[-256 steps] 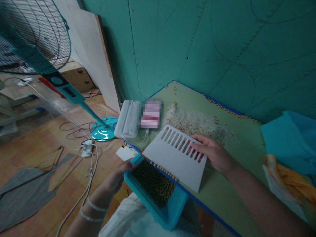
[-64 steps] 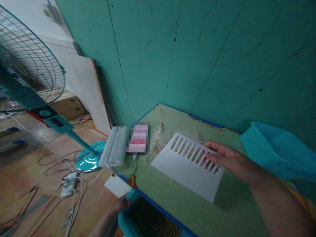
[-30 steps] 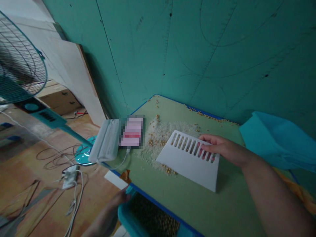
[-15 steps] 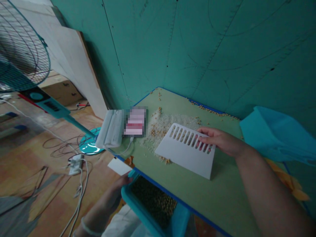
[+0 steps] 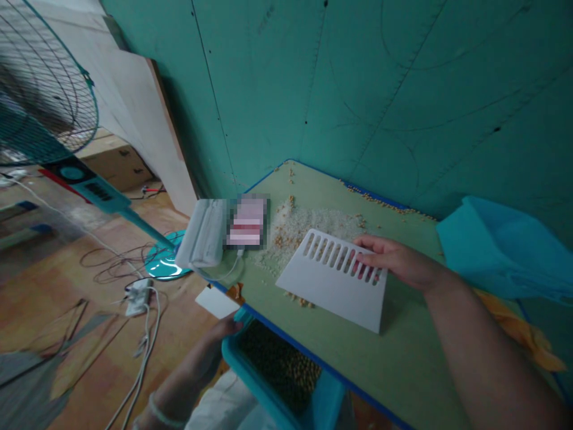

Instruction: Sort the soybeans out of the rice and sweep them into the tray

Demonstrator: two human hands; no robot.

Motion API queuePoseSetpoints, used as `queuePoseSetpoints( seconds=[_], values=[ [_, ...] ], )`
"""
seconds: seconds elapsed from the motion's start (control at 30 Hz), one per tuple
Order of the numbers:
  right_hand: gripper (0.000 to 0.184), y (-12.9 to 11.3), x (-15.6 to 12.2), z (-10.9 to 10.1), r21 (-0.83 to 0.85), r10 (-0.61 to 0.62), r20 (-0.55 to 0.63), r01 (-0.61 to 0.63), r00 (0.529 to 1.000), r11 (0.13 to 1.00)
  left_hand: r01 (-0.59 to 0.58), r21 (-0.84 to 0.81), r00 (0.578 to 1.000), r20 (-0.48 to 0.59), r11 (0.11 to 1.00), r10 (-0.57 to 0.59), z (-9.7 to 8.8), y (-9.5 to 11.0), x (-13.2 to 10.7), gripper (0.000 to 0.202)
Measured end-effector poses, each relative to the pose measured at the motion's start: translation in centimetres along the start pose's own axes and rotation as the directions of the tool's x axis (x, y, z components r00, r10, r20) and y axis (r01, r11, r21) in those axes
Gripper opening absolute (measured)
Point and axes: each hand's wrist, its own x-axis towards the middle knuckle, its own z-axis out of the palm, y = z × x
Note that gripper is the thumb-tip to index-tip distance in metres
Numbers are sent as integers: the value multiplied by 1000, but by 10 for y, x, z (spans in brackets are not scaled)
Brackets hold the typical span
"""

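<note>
My right hand (image 5: pixel 396 263) grips the slotted top edge of a white plastic scraper board (image 5: pixel 333 280), its fingers through the slots. The board leans on the green table (image 5: pixel 358 352). A few yellow beans (image 5: pixel 301 301) lie at its lower left edge. Behind the board spreads a pile of white rice mixed with beans (image 5: pixel 298 230). My left hand (image 5: pixel 221 331) holds the rim of a teal tray (image 5: pixel 313 406) below the table's blue edge. The tray holds many dark yellow beans (image 5: pixel 280 367).
A white device (image 5: pixel 203 242) with a cable and a pixelated pink item (image 5: pixel 246 222) sit at the table's left corner. Teal cloth (image 5: pixel 501 251) lies at the right, orange material (image 5: pixel 521 328) under it. A standing fan (image 5: pixel 40 101) and floor cables (image 5: pixel 141 298) are at the left.
My right hand has drawn the scraper board toward the table's near edge, pushing a few beans along. The left hand keeps the teal tray under the edge.
</note>
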Motion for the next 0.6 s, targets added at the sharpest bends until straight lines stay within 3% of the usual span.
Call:
queuePoseSetpoints(
  seconds=[0.33, 0.6],
  values=[
    [27, 2, 2, 3, 18, 8, 37, -9, 999, 1000, 1, -37, 1000, 18, 999, 0, 2, 1, -1, 43],
    [29, 1, -3, -5, 120, 17, -23, -14, 1000, 993, -25, -38, 1000, 5, 999, 25, 3, -1, -2, 42]
  ],
)
